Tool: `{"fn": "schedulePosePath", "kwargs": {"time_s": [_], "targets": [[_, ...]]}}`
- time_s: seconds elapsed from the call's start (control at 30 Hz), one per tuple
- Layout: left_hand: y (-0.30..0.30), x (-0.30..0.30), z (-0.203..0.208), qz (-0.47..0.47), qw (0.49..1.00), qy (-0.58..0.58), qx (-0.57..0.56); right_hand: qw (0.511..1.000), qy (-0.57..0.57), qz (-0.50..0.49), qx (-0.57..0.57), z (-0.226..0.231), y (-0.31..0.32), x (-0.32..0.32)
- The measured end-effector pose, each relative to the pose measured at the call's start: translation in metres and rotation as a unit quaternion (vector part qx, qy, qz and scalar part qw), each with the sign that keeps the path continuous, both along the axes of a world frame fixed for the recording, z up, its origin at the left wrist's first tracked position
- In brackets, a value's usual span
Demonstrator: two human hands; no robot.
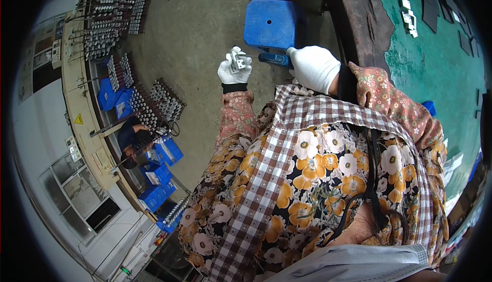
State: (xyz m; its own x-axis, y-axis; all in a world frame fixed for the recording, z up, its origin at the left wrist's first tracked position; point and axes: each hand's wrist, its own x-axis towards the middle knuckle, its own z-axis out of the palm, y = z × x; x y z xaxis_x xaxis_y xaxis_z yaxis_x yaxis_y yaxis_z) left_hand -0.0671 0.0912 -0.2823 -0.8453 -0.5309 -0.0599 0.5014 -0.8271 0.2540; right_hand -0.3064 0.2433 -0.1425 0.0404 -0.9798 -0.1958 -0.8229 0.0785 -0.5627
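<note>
- The left hand [234,71], in a white glove, has its fingers closed around a small metal part [238,63], held up in front of the body with bits of silvery surface showing between the fingertips.
- The right hand [313,69], also white-gloved, is clamped on a blue tool [274,59], just to the right of the left hand (the glove hides much of the grip).
- A thin shaft runs left from the tool toward the metal part; whether its tip touches the part is too small to tell.
- A blue stool [269,23] with a hole in its top stands on the grey floor [195,41], just beyond the tool.
- To the right, a table [410,77] has a green top and a dark, worn edge; pale metal pieces [408,19] and dark flat sheets [429,5] lie on its far part.
- On the left, racks of small parts [110,25] stand in dense rows at the far end, with blue bins [168,150] nearer.
- Another person [130,137], in dark clothing, is bent among those racks and bins, well apart from both gloved hands.
- Nearest of all are a flowered garment [307,164] with brown-and-white checked trim [251,192] and a pale face mask [353,261].
</note>
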Motion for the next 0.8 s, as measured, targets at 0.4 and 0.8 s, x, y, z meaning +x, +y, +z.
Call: {"fn": "schedulePosePath", "kwargs": {"time_s": [0.4,0.8], "targets": [[-0.004,-0.005,-0.003,-0.039,0.998,0.034,0.022,0.999,0.005,-0.021,-0.023,0.001,0.001,-0.003],[-0.014,0.004,-0.005,0.011,0.996,0.084,0.025,1.0,0.002,-0.014,0.007,0.023,0.013,0.002]]}}
